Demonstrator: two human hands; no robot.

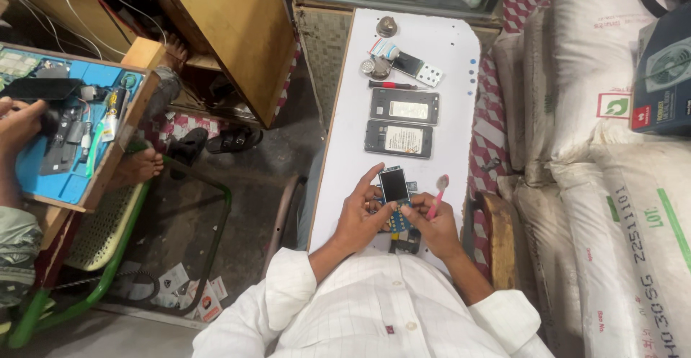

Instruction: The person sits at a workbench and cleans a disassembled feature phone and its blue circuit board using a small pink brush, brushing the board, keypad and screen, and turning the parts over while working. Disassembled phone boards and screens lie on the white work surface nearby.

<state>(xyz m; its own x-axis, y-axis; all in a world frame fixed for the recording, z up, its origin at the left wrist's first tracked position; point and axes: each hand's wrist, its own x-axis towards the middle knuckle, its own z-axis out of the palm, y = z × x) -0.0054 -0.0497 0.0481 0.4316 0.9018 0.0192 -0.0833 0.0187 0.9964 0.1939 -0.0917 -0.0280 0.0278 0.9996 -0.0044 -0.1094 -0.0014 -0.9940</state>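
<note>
A: Head view. Our left hand (358,218) curls around the lower left edge of a small phone circuit board (394,194) with a dark screen; index finger stretched up along its side, thumb pressed on the front.

B: And the right?

A: Our right hand (437,221) pinches a pink toothbrush (438,194) between thumb and fingers, bristle head up, just beside the board on its right. Fingers are closed on the handle. The same hand also touches the board's lower right edge.

B: Where does the board sit?

A: Held just above the near end of the long white surface (345,156). A dark part (407,241) lies under our hands; we cannot tell what it is.

B: Farther out?

A: Two dark phone bodies (400,122), backs open, lie side by side in the middle of the surface. Beyond them, a red-handled screwdriver (389,84), then a small phone (414,66) with a white keypad, tilted. A round metal weight (386,25) stands at the far end.

B: Others nearby?

A: At far left, another person's hand (18,124) rests on a blue work mat (43,174) crowded with tools. White sacks (612,185) are stacked to our right.
</note>
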